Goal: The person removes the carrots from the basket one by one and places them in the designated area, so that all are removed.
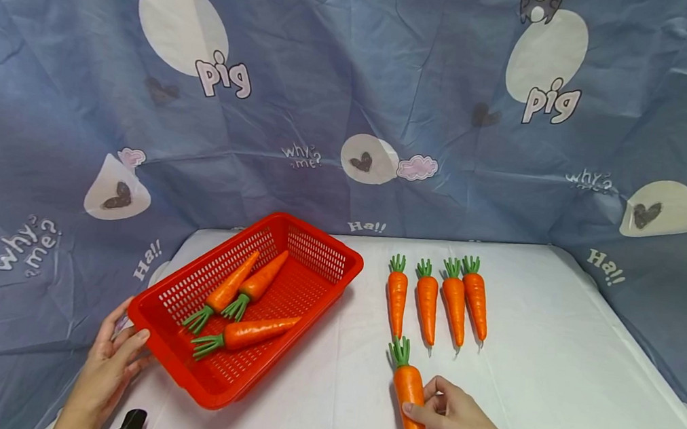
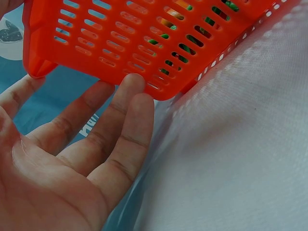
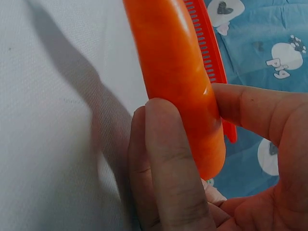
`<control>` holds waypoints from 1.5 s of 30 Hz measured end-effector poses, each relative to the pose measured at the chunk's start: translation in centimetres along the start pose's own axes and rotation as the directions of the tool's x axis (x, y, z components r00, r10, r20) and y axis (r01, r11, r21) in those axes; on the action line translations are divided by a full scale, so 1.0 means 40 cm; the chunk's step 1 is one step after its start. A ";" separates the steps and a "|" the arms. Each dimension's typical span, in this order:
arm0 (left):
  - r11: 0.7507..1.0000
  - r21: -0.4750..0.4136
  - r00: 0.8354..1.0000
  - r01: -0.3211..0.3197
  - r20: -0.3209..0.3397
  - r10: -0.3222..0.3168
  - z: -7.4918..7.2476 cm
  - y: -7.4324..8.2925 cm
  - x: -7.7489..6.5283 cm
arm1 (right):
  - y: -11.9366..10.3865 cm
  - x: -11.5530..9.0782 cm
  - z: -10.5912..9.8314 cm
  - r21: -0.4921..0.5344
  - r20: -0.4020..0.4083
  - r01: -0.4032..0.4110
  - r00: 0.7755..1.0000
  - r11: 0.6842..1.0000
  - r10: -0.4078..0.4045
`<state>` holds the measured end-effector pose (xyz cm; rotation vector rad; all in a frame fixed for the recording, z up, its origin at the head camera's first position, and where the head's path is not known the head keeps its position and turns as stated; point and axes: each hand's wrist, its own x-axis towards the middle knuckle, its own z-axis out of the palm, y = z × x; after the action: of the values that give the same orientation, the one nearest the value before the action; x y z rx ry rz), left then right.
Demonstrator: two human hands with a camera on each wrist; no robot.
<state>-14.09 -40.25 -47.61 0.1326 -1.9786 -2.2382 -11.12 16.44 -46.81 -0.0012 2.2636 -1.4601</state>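
At the left, a red plastic basket (image 1: 306, 293) with slotted walls holds three carrots: one (image 1: 229, 292) along the left side, another (image 1: 264, 279) beside it, and a third (image 1: 256, 333) nearer the front. My left hand (image 1: 109, 364) grips the basket's near left corner, thumb on the rim; in the left wrist view its fingers (image 2: 130, 120) touch the basket from below. With thumb and fingers, my right hand (image 1: 460, 422) pinches an orange carrot (image 1: 408, 387) by its body, green top pointing away. The right wrist view shows this carrot (image 3: 173, 53) casting a shadow on the cloth.
Several carrots lie in a row right of the basket, tops pointing away; the leftmost (image 1: 396, 294) and rightmost (image 1: 474, 297) mark its ends. A white cloth (image 1: 551, 369) covers the table. Blue printed fabric (image 1: 442, 203) hangs behind. A black object (image 1: 132, 422) shows near the left wrist.
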 end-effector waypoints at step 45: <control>1.000 0.001 1.000 -0.016 0.022 0.016 -0.002 -0.001 -0.001 | -0.016 0.046 0.005 -0.126 -0.049 0.003 0.999 0.992 -0.009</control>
<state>-14.05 -40.34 -47.65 0.0924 -1.9848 -2.2390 -12.84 15.55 -47.00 -0.0112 2.3940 -1.3312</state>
